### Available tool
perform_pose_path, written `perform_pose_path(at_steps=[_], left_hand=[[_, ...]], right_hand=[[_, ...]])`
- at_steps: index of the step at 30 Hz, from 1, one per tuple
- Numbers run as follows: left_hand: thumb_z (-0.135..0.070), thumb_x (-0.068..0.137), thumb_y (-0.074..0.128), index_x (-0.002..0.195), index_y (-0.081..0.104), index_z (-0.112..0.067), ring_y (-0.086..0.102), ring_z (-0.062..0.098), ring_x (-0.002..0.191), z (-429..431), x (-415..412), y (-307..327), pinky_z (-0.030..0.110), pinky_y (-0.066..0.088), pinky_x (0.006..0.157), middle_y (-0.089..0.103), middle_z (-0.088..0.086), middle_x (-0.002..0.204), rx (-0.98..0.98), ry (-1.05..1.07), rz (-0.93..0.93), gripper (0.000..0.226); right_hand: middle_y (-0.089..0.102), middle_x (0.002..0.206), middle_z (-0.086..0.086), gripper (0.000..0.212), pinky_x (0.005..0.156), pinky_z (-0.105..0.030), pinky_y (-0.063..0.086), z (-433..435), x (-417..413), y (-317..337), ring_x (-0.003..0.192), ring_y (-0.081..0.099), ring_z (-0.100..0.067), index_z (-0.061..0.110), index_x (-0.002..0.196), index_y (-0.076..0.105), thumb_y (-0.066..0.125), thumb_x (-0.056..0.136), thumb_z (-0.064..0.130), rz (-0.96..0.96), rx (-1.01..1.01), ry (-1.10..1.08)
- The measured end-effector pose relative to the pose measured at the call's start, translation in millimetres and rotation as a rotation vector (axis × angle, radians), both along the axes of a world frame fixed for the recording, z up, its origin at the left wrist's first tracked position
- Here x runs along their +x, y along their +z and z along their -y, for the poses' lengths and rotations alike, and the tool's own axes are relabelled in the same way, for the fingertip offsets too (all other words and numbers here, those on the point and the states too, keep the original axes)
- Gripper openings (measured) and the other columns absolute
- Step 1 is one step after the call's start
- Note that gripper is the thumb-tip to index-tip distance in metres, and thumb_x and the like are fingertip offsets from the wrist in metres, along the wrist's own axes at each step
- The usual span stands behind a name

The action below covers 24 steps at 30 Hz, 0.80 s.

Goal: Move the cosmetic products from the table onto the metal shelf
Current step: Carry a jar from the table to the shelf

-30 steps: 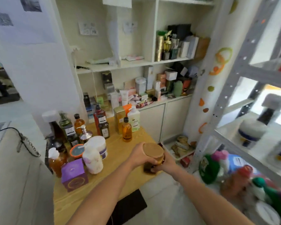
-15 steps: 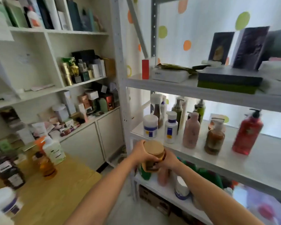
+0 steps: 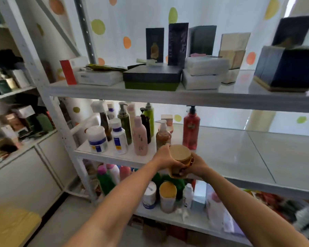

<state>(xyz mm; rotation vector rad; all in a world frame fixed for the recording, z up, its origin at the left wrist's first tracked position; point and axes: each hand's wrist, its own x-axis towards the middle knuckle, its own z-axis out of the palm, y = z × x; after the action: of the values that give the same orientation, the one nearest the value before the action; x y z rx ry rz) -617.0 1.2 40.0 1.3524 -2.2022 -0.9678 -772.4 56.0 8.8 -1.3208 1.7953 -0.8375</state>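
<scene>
Wood-lidded, upright — gripping jar (image 3: 180, 152) between left hand (image 3: 165, 157) and right hand (image 3: 197, 166), holding it at shelf (image 3: 239, 148) front edge; probably needing to go forward, right of red bottle (image 3: 191, 129) — right hand nearer that gap.

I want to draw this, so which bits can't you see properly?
Head view, jar: most of its side is hidden under the left hand and right hand.
Head view, wooden table: cut off by the bottom-left edge.
Head view, bottom-shelf things at far right: too blurred.
</scene>
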Motion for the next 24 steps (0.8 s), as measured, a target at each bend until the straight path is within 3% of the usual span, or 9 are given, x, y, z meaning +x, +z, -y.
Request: perform_pose_path(at_steps=[3,8,24], left_hand=[[-0.044,0.056,0.089,0.125,0.044,-0.014,0.053,0.019,0.108,5,-30,-4,0.030,0.048,0.090,0.055,0.004,0.120,-0.035,-0.035,0.015,0.088],[-0.041,0.056,0.089,0.119,0.046,-0.015,0.055,0.019,0.103,20,-59,-11,0.034,0.052,0.088,0.057,0.003,0.113,-0.091,-0.073,0.064,0.080],[-0.040,0.057,0.088,0.122,0.045,-0.017,0.055,0.018,0.106,81,-90,-34,0.035,0.050,0.091,0.058,0.003,0.118,-0.008,-0.098,0.148,0.082]], right_hand=[[0.059,0.110,-0.002,0.083,0.099,-0.037,0.044,-1,-24,2,0.108,0.054,-0.023,0.015,0.126,0.048,0.087,0.053,0.006,-0.040,-0.044,-0.066],[0.060,0.119,-0.011,0.078,0.097,-0.039,0.044,7,-40,-8,0.112,0.054,-0.028,0.009,0.128,0.046,0.083,0.060,-0.001,-0.009,-0.057,-0.163],[0.061,0.119,-0.009,0.075,0.094,-0.034,0.045,66,-66,-36,0.108,0.055,-0.024,0.015,0.127,0.046,0.082,0.063,0.005,0.021,0.028,-0.218]])
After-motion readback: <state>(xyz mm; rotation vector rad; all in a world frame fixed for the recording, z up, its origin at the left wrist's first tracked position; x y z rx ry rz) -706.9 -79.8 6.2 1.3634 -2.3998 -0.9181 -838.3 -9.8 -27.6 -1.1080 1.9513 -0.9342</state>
